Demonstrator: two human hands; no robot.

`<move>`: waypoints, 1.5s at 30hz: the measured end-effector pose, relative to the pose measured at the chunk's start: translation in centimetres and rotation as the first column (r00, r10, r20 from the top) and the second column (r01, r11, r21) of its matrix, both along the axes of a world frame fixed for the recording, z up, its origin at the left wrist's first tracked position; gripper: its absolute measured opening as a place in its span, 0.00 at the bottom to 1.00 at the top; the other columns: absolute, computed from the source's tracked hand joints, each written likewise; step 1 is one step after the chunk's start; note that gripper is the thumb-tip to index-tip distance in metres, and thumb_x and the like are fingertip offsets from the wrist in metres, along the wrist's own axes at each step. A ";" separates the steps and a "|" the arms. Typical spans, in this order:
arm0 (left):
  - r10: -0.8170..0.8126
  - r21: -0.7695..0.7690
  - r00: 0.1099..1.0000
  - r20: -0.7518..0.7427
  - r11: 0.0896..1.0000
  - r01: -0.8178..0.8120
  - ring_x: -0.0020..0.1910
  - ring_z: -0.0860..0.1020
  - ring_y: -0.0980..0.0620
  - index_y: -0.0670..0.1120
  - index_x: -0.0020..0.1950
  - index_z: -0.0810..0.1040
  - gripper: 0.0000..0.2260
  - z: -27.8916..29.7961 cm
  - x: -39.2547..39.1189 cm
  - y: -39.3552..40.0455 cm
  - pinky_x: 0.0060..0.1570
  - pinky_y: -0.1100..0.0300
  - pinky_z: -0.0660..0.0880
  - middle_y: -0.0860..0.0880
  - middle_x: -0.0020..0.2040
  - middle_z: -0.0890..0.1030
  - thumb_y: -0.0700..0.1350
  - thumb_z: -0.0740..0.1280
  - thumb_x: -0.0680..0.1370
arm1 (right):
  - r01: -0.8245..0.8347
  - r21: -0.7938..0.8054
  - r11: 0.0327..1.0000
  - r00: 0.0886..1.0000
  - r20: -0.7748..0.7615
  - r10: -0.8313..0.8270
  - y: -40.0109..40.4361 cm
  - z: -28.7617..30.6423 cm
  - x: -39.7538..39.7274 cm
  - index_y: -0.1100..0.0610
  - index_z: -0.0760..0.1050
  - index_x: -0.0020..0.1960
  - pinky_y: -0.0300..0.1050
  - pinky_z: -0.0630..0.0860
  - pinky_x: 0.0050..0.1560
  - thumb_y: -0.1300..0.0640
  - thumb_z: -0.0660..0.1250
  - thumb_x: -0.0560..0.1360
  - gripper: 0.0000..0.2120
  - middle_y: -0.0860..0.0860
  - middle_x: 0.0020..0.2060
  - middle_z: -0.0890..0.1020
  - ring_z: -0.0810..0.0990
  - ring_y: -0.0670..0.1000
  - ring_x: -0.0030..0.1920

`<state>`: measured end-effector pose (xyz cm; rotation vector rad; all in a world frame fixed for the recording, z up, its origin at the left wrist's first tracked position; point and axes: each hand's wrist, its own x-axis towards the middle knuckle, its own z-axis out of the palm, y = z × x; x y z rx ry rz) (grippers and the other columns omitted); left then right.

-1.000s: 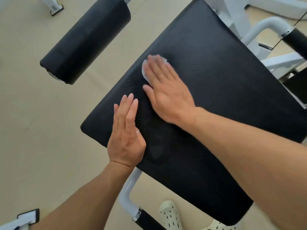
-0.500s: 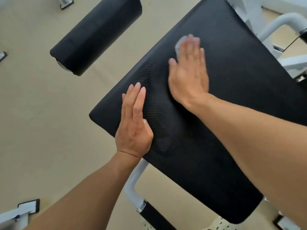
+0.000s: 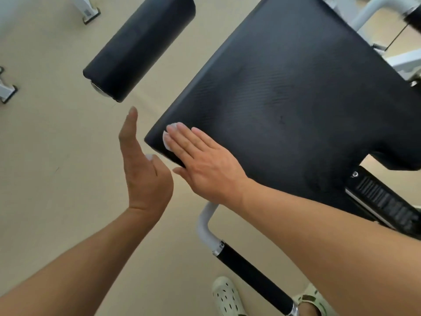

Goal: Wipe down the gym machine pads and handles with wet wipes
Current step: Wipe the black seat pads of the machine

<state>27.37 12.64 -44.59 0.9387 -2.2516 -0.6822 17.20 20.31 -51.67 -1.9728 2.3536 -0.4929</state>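
Right hand (image 3: 205, 165) pressing wipe (image 3: 165, 139), seat pad (image 3: 284, 99)

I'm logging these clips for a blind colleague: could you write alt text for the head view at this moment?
A person's right hand presses a white wet wipe flat onto the near corner of a black seat pad, while the left hand hangs open beside the pad's edge, off it. A black roller pad sits beyond, and a black-gripped handle below.

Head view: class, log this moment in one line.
right hand presses wet wipe on seat pad corner | left hand off pad
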 end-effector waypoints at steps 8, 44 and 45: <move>-0.444 -0.074 0.886 0.132 0.887 0.455 0.79 0.61 0.43 0.40 0.76 0.64 0.27 -1.9 0.0 4.0 0.79 0.48 0.57 0.43 0.75 0.68 0.34 0.49 0.76 | 0.504 0.083 0.860 0.848 0.139 -0.511 9.9 -3.2 2.5 0.58 0.49 0.84 0.52 0.47 0.82 0.40 0.46 0.86 0.33 0.52 0.83 0.49 0.45 0.51 0.83; -0.638 -0.058 0.620 0.456 0.674 0.736 0.80 0.56 0.43 0.44 0.79 0.59 0.37 -7.7 2.4 8.4 0.79 0.45 0.52 0.45 0.79 0.64 0.25 0.57 0.71 | 0.981 -0.045 0.190 0.160 0.744 -0.648 16.3 -0.2 5.6 0.51 0.81 0.65 0.30 0.67 0.65 0.55 0.63 0.84 0.13 0.42 0.60 0.79 0.73 0.42 0.64; -0.634 -0.053 0.620 0.463 0.678 0.733 0.81 0.56 0.43 0.45 0.79 0.58 0.37 -7.7 2.4 8.4 0.79 0.45 0.52 0.45 0.79 0.64 0.26 0.56 0.71 | 0.985 -0.014 0.169 0.108 0.819 -0.563 15.9 1.3 5.5 0.50 0.83 0.62 0.30 0.70 0.60 0.55 0.64 0.83 0.11 0.39 0.55 0.80 0.76 0.41 0.60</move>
